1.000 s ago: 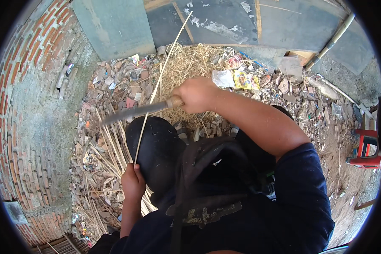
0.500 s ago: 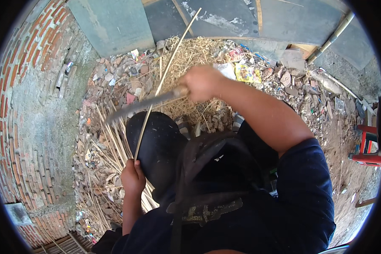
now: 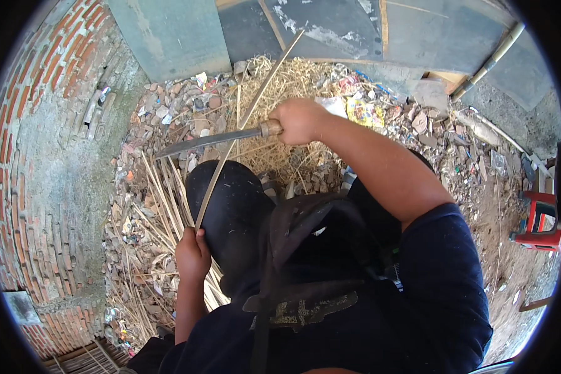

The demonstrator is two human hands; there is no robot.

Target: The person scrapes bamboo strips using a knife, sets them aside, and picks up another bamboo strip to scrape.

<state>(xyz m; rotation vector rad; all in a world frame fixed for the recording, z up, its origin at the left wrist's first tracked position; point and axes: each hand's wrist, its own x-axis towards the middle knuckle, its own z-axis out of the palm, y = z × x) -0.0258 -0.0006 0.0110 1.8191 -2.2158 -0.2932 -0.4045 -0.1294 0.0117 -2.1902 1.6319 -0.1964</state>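
Curved red brick wall (image 3: 37, 187) with grey mortar patches on far left; at its foot, rubble and litter, with a heap of pale split bamboo strips (image 3: 159, 212) lying on the ground, just left of the person's dark-trousered knee (image 3: 230, 206); left hand (image 3: 192, 254) closed in a fist around the lower end of a long thin pale bamboo stick (image 3: 249, 118), hand sitting beside the knee, above the strip pile; stick runs up and to the right from that fist, over the knee, its far end reaching the grey-green panels (image 3: 168, 37) at top; long dark metal knife blade (image 3: 206, 142) lies roughly level, tip pointing left, crossing the stick about midway along it, blade against the stick where they cross; right hand (image 3: 299, 119) clenched tight on the knife's pale wooden handle (image 3: 270, 128), forearm coming in from lower right; beneath the hand, a mound of dry straw-coloured shavings (image 3: 287, 87) mixed with broken brick and scraps of coloured wrapper; far right, bare dirt and a red plastic stool (image 3: 539, 221) at the edge.
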